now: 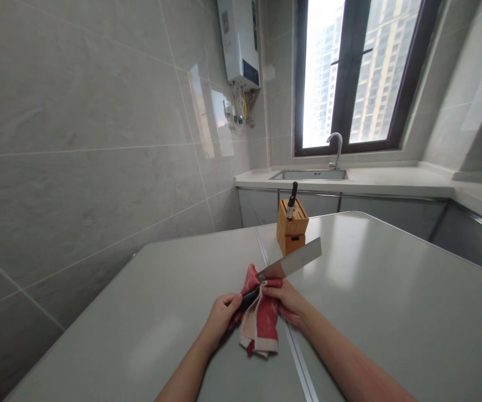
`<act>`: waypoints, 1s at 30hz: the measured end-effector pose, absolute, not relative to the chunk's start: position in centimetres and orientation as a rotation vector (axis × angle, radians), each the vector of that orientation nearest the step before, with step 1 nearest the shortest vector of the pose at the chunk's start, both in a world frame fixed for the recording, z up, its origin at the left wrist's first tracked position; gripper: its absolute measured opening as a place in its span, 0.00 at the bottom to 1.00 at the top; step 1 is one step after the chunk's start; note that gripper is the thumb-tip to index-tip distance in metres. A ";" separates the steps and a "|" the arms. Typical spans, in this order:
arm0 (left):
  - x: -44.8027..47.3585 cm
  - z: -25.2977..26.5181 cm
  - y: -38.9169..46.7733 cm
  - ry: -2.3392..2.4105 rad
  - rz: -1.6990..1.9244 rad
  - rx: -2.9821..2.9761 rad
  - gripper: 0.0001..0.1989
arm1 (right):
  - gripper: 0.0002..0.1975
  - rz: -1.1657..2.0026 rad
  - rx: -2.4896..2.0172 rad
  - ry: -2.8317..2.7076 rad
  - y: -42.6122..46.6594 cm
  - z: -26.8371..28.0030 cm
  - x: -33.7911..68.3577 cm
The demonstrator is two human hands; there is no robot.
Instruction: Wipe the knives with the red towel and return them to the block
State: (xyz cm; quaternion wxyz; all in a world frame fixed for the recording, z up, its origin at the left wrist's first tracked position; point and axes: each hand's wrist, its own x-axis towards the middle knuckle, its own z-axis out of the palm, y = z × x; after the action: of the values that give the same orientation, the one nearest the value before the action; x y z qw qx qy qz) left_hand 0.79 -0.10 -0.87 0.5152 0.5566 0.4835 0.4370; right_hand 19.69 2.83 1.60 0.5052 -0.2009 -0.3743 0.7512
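Observation:
A cleaver [297,260] with a broad steel blade and a black handle is held above the table, its blade slanting up to the right. My left hand [223,314] is closed round the end of the handle. In my right hand [288,298] a red and cream cloth [267,318] is pinched near the join of handle and blade. The cloth drapes over part of the handle and hangs below it. Behind the blade stands a wooden knife block [292,223] with one black-handled tool [292,200] in its top.
The pale table [174,279] has a seam strip [297,352] along its middle. Beyond it are a counter with a sink [310,175] and a faucet [338,149], under a window. A water heater [241,44] hangs on the tiled wall at the left.

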 end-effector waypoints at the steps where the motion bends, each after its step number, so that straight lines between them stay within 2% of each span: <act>1: 0.8 -0.9 -0.1 1.157 1.051 1.336 0.25 | 0.14 1.811 -0.485 -0.913 2.8 1.7 19.7; 7: 0.7 -0.7 -0.1 1.118 1.052 1.303 0.24 | 0.16 1.833 -0.462 -0.955 2.6 2.1 19.8; 13: 0.7 -0.2 -0.2 1.071 1.090 1.260 0.24 | 0.12 1.853 -0.525 -0.955 3.0 1.4 19.8; 23: 0.8 -0.1 -0.3 1.102 1.093 1.244 0.25 | 0.12 1.854 -0.552 -0.939 3.1 1.4 20.0; 30: 0.8 0.3 -0.4 1.115 1.125 1.211 0.25 | 0.15 1.857 -0.502 -0.865 2.8 1.8 19.7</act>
State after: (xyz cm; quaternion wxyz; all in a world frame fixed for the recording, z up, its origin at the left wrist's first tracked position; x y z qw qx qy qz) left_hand 0.85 -0.39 0.26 0.5429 0.5100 0.4697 0.4739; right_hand 19.74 2.78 1.81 0.4936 -0.2072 -0.3568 0.7656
